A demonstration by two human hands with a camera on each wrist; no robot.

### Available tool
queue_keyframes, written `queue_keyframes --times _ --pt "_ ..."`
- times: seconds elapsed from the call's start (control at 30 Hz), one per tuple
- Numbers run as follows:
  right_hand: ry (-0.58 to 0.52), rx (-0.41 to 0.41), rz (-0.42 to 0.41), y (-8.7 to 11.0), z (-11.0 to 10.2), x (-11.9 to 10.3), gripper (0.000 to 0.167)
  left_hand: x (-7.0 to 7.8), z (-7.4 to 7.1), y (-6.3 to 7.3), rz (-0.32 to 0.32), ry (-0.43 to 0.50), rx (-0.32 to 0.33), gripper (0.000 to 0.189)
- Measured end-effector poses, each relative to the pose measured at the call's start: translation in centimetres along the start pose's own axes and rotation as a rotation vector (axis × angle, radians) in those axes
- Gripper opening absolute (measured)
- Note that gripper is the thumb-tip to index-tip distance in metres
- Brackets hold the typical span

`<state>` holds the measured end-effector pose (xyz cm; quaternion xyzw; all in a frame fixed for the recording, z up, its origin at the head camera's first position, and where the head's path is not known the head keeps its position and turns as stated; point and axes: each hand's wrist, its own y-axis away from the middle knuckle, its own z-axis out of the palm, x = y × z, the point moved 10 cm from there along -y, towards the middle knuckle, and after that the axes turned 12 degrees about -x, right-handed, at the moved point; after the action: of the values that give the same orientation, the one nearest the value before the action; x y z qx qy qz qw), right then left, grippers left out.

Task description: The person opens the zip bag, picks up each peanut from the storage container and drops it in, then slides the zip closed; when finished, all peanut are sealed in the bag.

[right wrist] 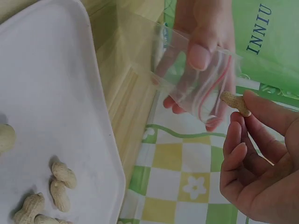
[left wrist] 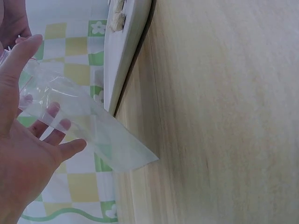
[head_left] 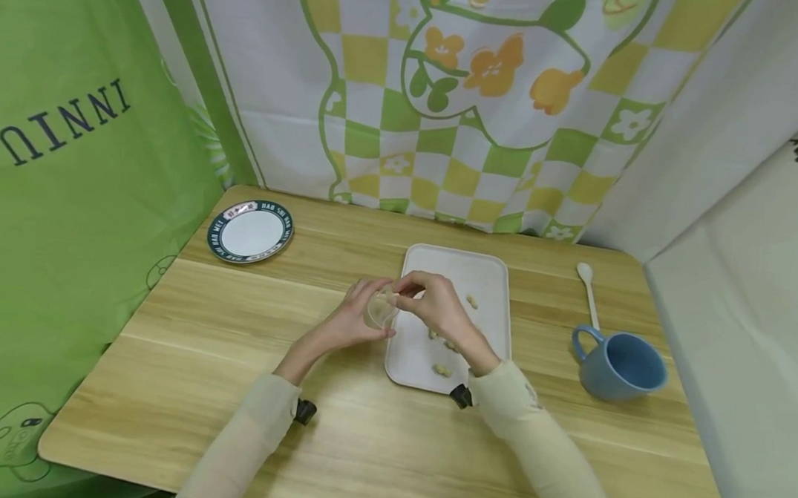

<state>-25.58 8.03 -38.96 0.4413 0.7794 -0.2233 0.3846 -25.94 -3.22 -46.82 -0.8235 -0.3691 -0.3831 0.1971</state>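
My left hand (head_left: pixel 350 323) holds a clear plastic zip bag (left wrist: pixel 110 137) between thumb and fingers, its red-striped mouth spread toward the right. Between the thumb and fingertips of my right hand (head_left: pixel 439 308) is a peanut (right wrist: pixel 236 103), pinched right at the bag's mouth. Below the hands lies a white tray (head_left: pixel 452 262) with several unshelled peanuts (right wrist: pixel 29 208) scattered on it. In the left wrist view the lower part of the bag looks flat, and no peanut shows inside it.
A plate with a dark green rim (head_left: pixel 278 250) sits at the back left of the wooden table (head_left: pixel 232 390). To the right stand a blue mug (head_left: pixel 601 377) and a white spoon (head_left: pixel 591 294). Patterned cloth (head_left: pixel 437 143) hangs behind the far edge.
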Motion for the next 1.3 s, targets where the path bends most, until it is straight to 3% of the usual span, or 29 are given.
queue_keyframes --times 0.2,0.53,0.93,1.13,1.3 --pt "0.013 -0.01 -0.039 -0.1 0.8 -0.1 0.012 0.3 0.1 0.0 0.017 0.009 -0.008 0.09" --pt "0.129 -0.004 -0.11 -0.1 1.2 -1.1 0.013 0.6 -0.1 -0.2 -0.017 0.009 -0.009 0.094" --pt "0.271 0.023 -0.148 0.0 1.6 -2.0 0.016 0.7 -0.2 -0.3 -0.017 0.028 0.025 0.086" --pt "0.252 0.084 -0.143 0.6 -0.6 -2.6 0.013 0.6 -0.5 -0.5 -0.033 0.04 0.04 0.086" --pt "0.27 0.17 -0.035 1.0 -4.3 -0.3 0.016 0.7 -0.7 -0.6 -0.021 0.02 0.053 0.087"
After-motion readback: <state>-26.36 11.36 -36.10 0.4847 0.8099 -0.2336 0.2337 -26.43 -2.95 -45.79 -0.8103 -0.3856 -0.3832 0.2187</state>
